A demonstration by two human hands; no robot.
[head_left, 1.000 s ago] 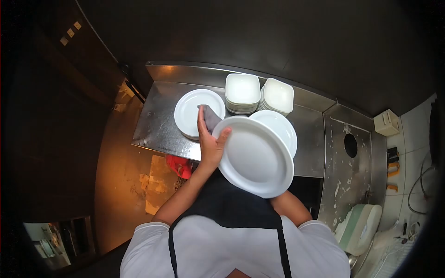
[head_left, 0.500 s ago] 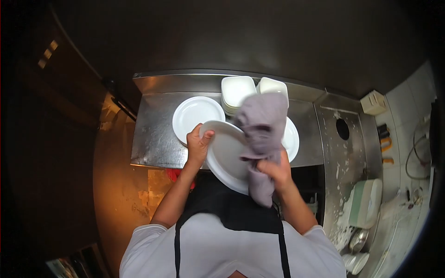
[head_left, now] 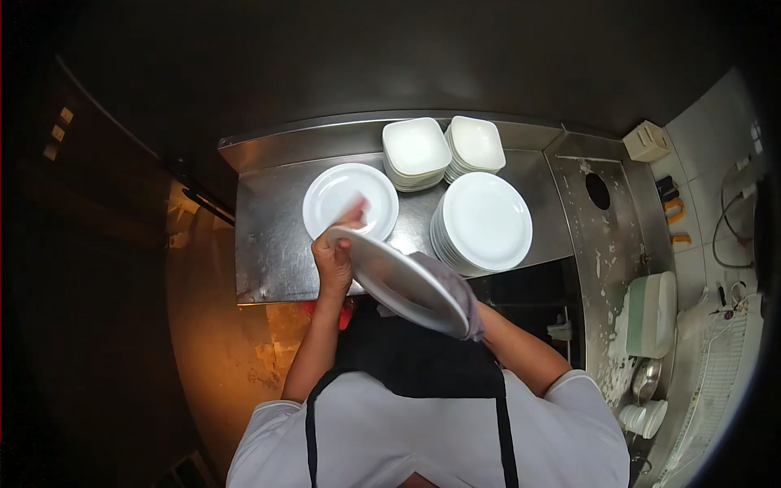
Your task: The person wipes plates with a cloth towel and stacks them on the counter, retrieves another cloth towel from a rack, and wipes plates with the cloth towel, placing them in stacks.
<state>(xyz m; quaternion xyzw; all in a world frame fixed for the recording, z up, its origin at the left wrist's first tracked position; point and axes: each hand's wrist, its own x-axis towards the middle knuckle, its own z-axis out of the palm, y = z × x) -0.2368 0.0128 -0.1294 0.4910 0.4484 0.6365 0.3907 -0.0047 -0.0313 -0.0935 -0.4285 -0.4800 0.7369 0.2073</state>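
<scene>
My left hand [head_left: 333, 262] grips the left rim of a white round plate [head_left: 403, 281], which is tilted steeply in front of my apron. A greyish-purple cloth [head_left: 467, 299] shows behind the plate and around its right edge. My right hand is at the cloth behind the plate; its fingers are hidden and only the forearm [head_left: 521, 342] shows. Just beyond my left hand, another white round plate [head_left: 325, 191] lies on the steel counter. To the right of the held plate stands a tall stack of round plates [head_left: 486, 220].
Two stacks of square white dishes [head_left: 416, 146] stand at the back of the steel counter [head_left: 272, 220]. On the right is a wet steel sink surface [head_left: 598, 268] with a dark round hole. A green-and-white container [head_left: 651, 315] and metal bowls [head_left: 647, 378] sit beside it.
The cloth and my right hand have gone from the front of the plate to behind it and its right edge. The plate has tilted further, and the right plate stack is now uncovered.
</scene>
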